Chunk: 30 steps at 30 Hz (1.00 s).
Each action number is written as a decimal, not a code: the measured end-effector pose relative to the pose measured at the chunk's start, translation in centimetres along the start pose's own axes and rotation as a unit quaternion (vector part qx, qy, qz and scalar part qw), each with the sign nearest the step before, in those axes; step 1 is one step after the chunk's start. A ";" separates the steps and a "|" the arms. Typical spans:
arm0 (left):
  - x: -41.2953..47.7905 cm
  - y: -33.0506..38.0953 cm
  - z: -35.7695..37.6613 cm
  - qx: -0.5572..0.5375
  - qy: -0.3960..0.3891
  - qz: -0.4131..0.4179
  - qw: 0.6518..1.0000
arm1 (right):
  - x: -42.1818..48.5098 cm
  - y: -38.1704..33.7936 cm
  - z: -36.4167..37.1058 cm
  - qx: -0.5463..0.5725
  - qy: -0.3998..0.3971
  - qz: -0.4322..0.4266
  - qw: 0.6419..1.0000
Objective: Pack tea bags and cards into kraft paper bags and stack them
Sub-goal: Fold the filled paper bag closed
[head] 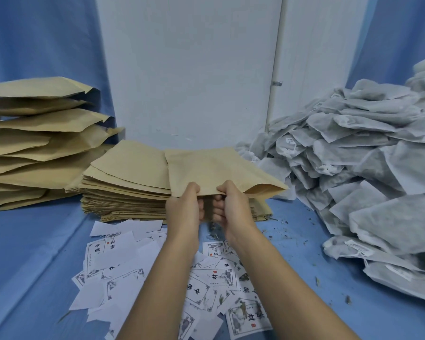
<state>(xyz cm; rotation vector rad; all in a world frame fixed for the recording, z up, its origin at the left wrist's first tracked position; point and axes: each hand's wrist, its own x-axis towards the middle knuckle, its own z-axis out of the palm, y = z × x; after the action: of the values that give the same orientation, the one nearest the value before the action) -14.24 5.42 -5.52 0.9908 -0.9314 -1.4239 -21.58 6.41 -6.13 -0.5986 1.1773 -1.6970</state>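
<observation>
Nearest, cards [206,278] litter the table [292,253]. Above them the left hand [183,207] and right hand [231,204] each pinch the kraft paper bag [211,168] at its near mouth; it runs away from them. Tea bags [366,168] heap rightward, nearer the right hand; packed bags [35,143] stack far left.

You are working over a surface covered in blue cloth [35,241]. At your far left a tall, uneven pile of bulging kraft paper bags [30,153] sits on it, mouths facing right. Just beside that pile, at the centre back, lies a neat stack of flat kraft paper bags [125,192]. In front of the stack, printed cards [113,261] are scattered loosely, overlapping, some face down. On your right a large heap of grey-white tea bags [366,168] slopes down onto the cloth, with dark tea crumbs [280,231] strewn near its foot.
</observation>
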 end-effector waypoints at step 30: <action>0.9 0.5 -1.1 -0.025 0.059 0.012 0.998 | 1.0 -0.2 -1.5 0.073 0.058 0.011 0.996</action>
<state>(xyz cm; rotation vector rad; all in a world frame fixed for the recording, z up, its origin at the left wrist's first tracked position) -13.06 4.46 -5.51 1.0122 -0.8152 -1.3483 -23.30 6.22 -6.68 -0.4007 1.1249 -1.8013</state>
